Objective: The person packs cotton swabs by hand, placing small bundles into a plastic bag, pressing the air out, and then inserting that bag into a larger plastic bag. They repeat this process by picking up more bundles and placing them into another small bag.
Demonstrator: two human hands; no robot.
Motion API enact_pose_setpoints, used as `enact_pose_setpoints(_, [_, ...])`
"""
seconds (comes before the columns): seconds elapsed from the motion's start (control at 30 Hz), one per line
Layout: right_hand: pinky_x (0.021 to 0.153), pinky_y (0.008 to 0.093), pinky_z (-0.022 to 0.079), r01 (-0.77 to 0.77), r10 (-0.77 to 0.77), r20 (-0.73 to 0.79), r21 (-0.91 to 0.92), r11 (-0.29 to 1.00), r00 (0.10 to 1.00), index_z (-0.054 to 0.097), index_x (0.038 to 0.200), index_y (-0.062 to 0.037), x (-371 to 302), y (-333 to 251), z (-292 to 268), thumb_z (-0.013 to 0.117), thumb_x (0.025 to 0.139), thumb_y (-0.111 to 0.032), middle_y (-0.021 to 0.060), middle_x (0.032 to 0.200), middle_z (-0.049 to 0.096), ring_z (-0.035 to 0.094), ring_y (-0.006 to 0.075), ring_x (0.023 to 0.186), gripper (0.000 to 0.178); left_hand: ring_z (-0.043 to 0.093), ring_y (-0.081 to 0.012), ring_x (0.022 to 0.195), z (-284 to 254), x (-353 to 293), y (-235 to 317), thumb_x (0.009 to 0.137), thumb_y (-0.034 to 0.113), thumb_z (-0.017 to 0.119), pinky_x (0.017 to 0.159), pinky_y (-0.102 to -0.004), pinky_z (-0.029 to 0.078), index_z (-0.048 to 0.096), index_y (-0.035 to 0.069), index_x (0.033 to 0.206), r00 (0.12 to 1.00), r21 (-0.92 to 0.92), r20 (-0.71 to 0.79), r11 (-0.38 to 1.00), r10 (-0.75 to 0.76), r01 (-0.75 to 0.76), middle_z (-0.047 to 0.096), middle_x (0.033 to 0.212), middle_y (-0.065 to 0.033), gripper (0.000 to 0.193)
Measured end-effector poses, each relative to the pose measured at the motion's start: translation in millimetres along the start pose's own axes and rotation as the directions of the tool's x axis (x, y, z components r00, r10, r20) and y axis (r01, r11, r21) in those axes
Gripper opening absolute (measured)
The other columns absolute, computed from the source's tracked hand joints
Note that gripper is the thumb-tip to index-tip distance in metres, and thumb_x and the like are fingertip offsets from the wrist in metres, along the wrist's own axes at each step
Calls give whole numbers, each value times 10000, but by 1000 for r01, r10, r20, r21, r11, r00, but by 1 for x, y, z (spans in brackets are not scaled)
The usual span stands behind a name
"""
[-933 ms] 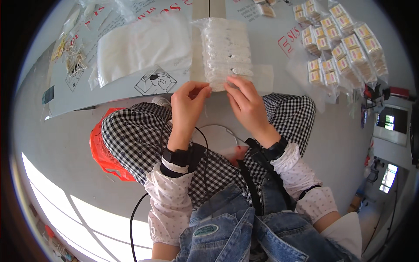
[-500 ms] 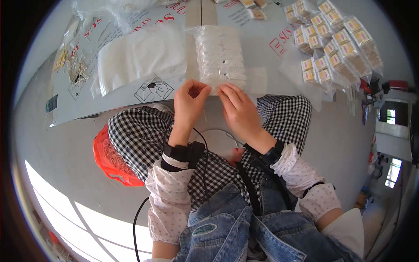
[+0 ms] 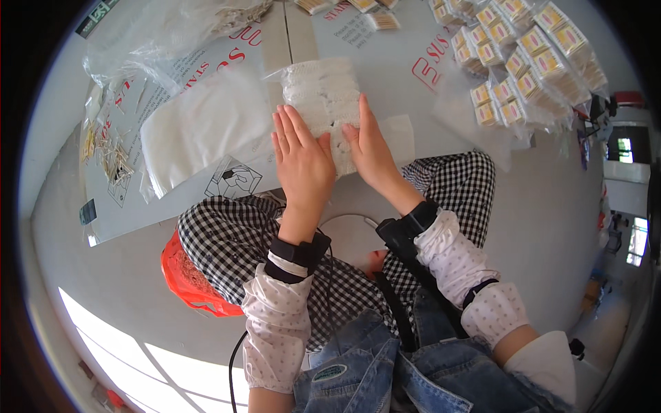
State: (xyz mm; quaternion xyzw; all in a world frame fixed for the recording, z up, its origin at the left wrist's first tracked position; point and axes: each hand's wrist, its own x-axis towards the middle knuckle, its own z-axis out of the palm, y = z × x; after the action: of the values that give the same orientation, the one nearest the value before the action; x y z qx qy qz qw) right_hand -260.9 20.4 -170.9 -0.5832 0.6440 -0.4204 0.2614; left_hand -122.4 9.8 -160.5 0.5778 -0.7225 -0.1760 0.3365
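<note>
A clear plastic bag packed with rows of white, soft-looking bundles (image 3: 322, 86) lies near the table's front edge, in front of me. My left hand (image 3: 303, 155) rests flat along the bag's left side, its fingers stretched out and pointing away from me. On the other side, my right hand (image 3: 375, 155) has its fingers straight along the right edge, with the thumb apart on the bag's top. The palms face inward with the bag between them. What the bundles are made of is too unclear to tell.
Flat clear bags (image 3: 206, 127) lie in a stack on the left. Loose thin sticks (image 3: 113, 158) are scattered farther left. Crumpled plastic (image 3: 172, 41) covers the far left. Many small packs of sticks with yellow labels (image 3: 530, 62) crowd the right. A red bag (image 3: 193, 282) sits below the table.
Both hands have gone from pinching at the bag's near end to lying stretched out along its two sides. The view has shifted slightly.
</note>
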Motion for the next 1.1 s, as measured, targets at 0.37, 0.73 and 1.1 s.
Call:
enact_pose_setpoints(0.37, [1106, 438, 350, 127, -129, -25, -87, 988, 991, 236, 1492, 39, 12, -11, -3, 510, 984, -105, 289, 1465, 364, 381, 433, 1348, 595, 202, -326, 1487, -6, 17, 4, 952, 228, 465, 1187, -514, 178, 299, -38, 1490, 975, 291, 175, 939, 138, -185, 266, 1581, -189, 623])
enact_pose_setpoints(0.73, [1154, 489, 277, 307, -281, 125, -434, 847, 952, 409, 1445, -42, 44, -4, -6, 495, 956, -156, 129, 1514, 396, 336, 291, 1427, 509, 305, -311, 1448, 11, 57, 4, 936, 271, 439, 1176, -483, 230, 422, -27, 1434, 937, 370, 227, 866, 267, -337, 392, 1521, -173, 581])
enact_pose_setpoints(1.1, [1135, 513, 287, 331, -309, 127, -474, 816, 943, 441, 1411, -30, 48, -3, -3, 517, 951, -176, 126, 1493, 425, 360, 280, 1412, 488, 350, -329, 1416, 12, 73, -5, 918, 279, 435, 1157, -465, 263, 450, -11, 1416, 951, 325, 160, 896, 264, -303, 418, 1499, -184, 577])
